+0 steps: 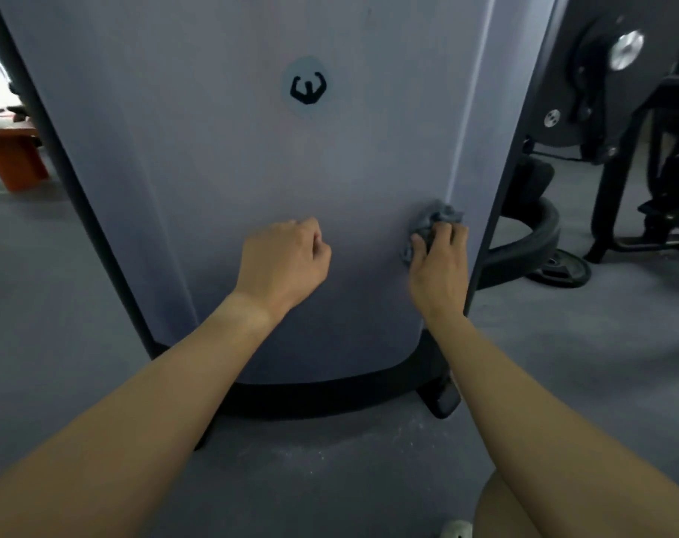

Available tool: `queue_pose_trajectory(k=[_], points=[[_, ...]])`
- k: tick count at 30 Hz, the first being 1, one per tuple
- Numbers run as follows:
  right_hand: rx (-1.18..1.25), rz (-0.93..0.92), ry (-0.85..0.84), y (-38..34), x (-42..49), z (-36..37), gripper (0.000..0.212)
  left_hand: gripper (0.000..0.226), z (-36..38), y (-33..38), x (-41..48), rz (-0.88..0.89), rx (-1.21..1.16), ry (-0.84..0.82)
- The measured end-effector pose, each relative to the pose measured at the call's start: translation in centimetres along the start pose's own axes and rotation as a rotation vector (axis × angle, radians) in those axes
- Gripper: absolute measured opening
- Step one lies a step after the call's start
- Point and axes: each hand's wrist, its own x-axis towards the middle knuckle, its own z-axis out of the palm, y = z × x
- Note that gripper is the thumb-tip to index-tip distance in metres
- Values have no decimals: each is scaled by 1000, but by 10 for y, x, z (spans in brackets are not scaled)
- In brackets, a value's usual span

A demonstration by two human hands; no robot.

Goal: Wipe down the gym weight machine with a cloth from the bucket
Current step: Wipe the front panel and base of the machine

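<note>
The right hand (439, 262) holds a gray cloth (433, 223) against the machine (252, 168). The left hand (283, 262) is a fist, holding nothing.

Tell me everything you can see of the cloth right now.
The cloth is a grey rag, crumpled into a bunch, not spread flat. The right hand grips it from below, fingers curled over it, pressing it against the lower right of the machine's grey panel, beside the panel's edge. Whether it is wet cannot be told.
</note>
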Motion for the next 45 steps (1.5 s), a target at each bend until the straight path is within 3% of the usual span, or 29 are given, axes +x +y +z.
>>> queue_pose_trajectory(k=[2, 3, 7, 12, 14, 18, 21, 25, 27, 29, 33, 35, 40, 45], points=[[104, 216, 0, 1, 9, -3, 31, 12, 5, 15, 7, 73, 1, 36], [140, 231, 9, -3, 14, -5, 29, 12, 8, 21, 10, 114, 3, 57], [206, -39, 44, -27, 29, -11, 25, 12, 16, 37, 21, 317, 44, 125], [205, -92, 87, -12, 28, -2, 33, 25, 35, 46, 19, 495, 121, 68], [156, 47, 113, 3, 20, 7, 33, 36, 45, 50, 17, 520, 151, 39], [165, 527, 73, 23, 15, 18, 36, 53, 61, 57, 18, 557, 212, 16], [271, 528, 130, 15, 31, 10, 27, 58, 70, 59, 18, 565, 267, 34], [340, 298, 257, 5, 53, 2, 27, 61, 78, 57, 17, 562, 306, 70], [317, 267, 268, 12, 50, 7, 30, 61, 79, 55, 17, 565, 315, 74], [296, 366, 246, 27, 40, 13, 31, 60, 81, 55, 17, 569, 322, 79], [295, 731, 114, 53, 29, 15, 37, 59, 82, 57, 16, 557, 317, 103], [301, 810, 86, 52, 32, 14, 38, 59, 83, 57, 17, 553, 312, 111], [409, 641, 245, 8, 52, 10, 39, 61, 87, 57, 18, 551, 313, 131], [218, 388, 179, 4, 39, 10, 42, 61, 82, 58, 17, 553, 308, 114]])
